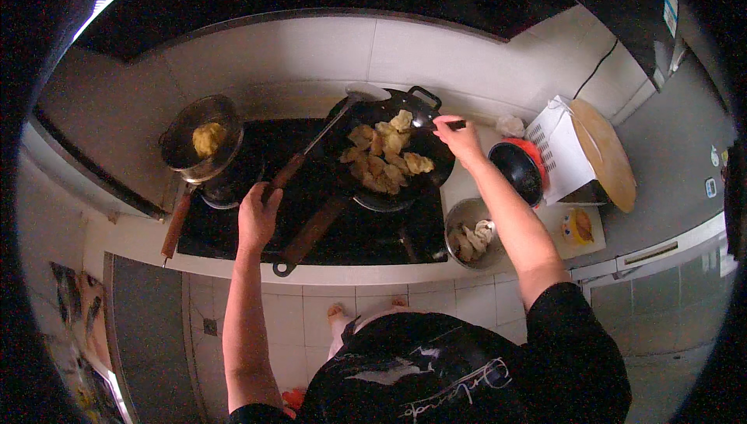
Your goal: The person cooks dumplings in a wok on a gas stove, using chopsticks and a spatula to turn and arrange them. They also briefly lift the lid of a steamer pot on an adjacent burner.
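My left hand (pixel 258 217) is closed around the wooden handle of a wok spatula (pixel 318 141). The spatula's metal head rests over the far left rim of a black wok (pixel 432 158). Several browned and pale yellow pieces of food (pixel 382 155) lie in that wok, which sits on the cooktop with its wooden handle towards me. Above its far right side, my right hand (pixel 461 141) grips a small metal utensil (pixel 421 119) with a dark handle. Its exact kind is hard to make out.
Left of the wok, a metal strainer or pan (pixel 201 170) holds a yellow lump (pixel 208 139). Beneath my right forearm stands a steel bowl (pixel 452 249) with whitish pieces (pixel 475 240). A red-and-black bowl (pixel 516 170), a white box (pixel 554 150) and a round wooden board (pixel 604 155) stand farther right.
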Available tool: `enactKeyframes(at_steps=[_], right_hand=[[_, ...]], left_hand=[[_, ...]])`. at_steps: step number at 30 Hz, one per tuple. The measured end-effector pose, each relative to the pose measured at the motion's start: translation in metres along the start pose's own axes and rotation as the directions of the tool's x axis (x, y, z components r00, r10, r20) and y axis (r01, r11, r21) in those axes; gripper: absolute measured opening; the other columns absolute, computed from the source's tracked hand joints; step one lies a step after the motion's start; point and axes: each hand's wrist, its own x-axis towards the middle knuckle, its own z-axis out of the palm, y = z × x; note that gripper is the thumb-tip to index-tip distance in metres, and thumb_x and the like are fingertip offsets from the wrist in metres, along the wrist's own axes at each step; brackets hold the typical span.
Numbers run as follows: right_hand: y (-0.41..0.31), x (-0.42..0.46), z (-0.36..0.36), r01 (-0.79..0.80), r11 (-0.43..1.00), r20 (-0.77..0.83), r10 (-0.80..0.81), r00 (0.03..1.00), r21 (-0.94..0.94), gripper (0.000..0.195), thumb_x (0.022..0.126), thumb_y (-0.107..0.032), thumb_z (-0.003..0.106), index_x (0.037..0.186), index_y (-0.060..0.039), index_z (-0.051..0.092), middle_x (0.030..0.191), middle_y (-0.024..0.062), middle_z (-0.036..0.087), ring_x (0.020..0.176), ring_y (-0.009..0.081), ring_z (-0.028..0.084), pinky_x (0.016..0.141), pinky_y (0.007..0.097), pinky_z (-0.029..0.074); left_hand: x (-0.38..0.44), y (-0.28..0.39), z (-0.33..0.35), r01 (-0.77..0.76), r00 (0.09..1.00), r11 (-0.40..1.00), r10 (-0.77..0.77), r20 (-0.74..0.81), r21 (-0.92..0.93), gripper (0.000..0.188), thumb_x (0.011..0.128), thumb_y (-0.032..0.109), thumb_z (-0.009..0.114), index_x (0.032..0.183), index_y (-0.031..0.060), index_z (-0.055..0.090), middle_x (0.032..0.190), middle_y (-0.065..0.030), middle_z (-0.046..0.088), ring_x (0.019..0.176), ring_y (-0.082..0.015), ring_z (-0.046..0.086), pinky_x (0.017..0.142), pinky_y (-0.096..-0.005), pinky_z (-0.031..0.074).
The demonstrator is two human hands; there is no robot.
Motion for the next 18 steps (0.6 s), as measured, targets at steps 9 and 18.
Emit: enactKeyframes(at_steps=[9,18], right_hand=[[-0.023,0.02,-0.03,0.347,0.925,0.22,-0.31,0.925,-0.156,0.013,0.077,-0.014,0.055,0.086,-0.0064,0.061,0.086,0.0043,0.061,0.08,0.0118,0.056,0.07,0.0259,0.044],[-0.043,0.059,0.007,0.418,0.809,0.293,-0.316,0.902,-0.414,0.012,0.075,-0.015,0.056,0.082,-0.0072,0.061,0.078,0.0074,0.061,0.071,0.0189,0.058,0.066,0.0298,0.045]], left_hand=[[-0.001,0.004,-0.002,0.066,0.998,0.998,-0.066,-0.022,0.004,0.024,0.076,0.019,0.055,0.089,-0.0013,0.052,0.075,-0.0162,0.055,0.066,-0.0265,0.054,0.06,-0.0305,0.041],[-0.001,-0.005,0.005,0.048,0.999,0.999,-0.048,-0.013,-0.008,0.026,0.075,0.02,0.056,0.09,-0.0018,0.052,0.079,-0.0189,0.055,0.073,-0.0316,0.055,0.062,-0.0327,0.042]])
